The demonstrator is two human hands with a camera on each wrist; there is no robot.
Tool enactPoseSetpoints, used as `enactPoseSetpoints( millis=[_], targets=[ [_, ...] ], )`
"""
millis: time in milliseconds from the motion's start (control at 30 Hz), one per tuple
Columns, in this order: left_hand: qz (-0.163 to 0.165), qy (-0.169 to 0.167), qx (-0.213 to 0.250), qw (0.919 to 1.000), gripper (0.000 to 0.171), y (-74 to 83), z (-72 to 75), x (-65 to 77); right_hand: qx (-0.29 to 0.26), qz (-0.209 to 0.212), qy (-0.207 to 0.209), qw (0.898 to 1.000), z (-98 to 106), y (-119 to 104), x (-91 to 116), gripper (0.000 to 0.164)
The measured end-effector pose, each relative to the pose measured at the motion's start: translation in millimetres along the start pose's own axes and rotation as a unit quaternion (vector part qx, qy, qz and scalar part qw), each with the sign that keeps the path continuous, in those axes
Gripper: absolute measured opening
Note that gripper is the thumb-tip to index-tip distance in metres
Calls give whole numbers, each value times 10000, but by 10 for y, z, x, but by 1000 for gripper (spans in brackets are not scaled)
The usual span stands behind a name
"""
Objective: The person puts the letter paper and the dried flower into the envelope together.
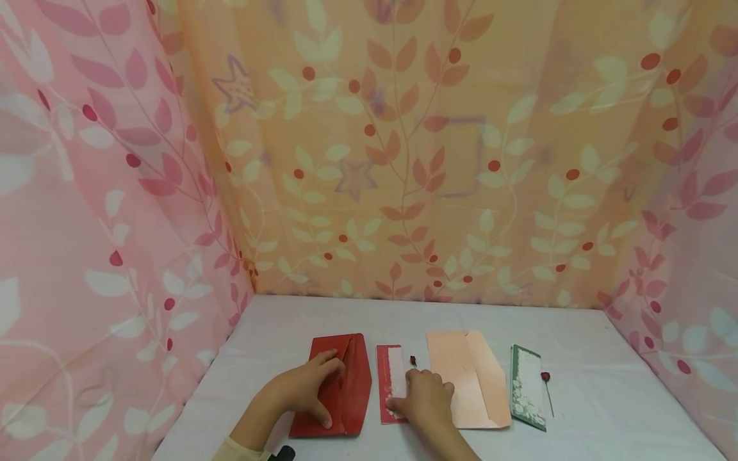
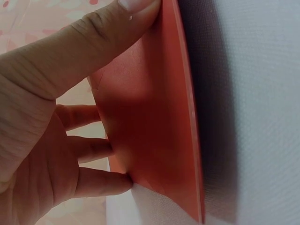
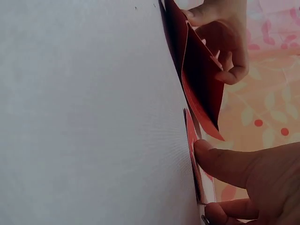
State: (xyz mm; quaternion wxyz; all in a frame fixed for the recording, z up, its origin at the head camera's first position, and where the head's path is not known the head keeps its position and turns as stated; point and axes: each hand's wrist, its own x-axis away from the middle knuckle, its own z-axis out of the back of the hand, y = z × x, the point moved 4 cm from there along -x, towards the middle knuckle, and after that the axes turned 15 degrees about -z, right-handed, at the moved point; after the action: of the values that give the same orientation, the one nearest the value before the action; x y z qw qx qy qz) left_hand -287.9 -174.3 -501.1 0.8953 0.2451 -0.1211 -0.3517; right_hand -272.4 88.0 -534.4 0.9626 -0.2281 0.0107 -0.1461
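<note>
My left hand (image 1: 305,387) holds a red envelope (image 1: 354,410) by its sides, thumb near the closer end and fingers farther up. In the right wrist view the envelope's pocket (image 3: 201,79) gapes. My right hand (image 1: 428,400) is at a red card with a white panel (image 1: 394,358). Its thumb (image 3: 220,161) touches the card's face and a fingertip meets the opposite edge, pinching it. A small dark red artificial rose (image 1: 412,360) lies just beyond the right fingers, its stem mostly hidden by the hand.
Right of my right hand lies a peach envelope (image 1: 455,358) with its flap out. Beyond it are a green card with a white panel (image 1: 529,378) and another red rose on a thin stem (image 1: 546,377). Patterned curtains (image 1: 403,160) hang around the white table (image 1: 599,384).
</note>
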Motion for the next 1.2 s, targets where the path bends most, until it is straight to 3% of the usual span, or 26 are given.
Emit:
enactPoseSetpoints(
  millis=[133,467,733,833,967,1200],
  targets=[
    [-64,-15,-2,10000,78,15,3,-2,-138,28,134,9998,8,-9,32,60],
    [-27,1,-34,10000,79,2,-7,-12,-778,4,243,9967,-44,-5,64,64],
    [-93,21,-52,9999,79,-25,-30,-11,-742,94,230,9969,49,-49,110,55],
    [-91,28,-23,10000,79,-19,-25,-12,-728,57,-21,9973,84,-43,99,59],
    [-38,11,-19,10000,79,5,-13,-10,-1018,5,-740,9921,156,-13,56,61],
    [-11,-7,-76,10000,79,-9,-16,-13,-1869,334,-2091,9593,137,97,-86,39]
  ],
)
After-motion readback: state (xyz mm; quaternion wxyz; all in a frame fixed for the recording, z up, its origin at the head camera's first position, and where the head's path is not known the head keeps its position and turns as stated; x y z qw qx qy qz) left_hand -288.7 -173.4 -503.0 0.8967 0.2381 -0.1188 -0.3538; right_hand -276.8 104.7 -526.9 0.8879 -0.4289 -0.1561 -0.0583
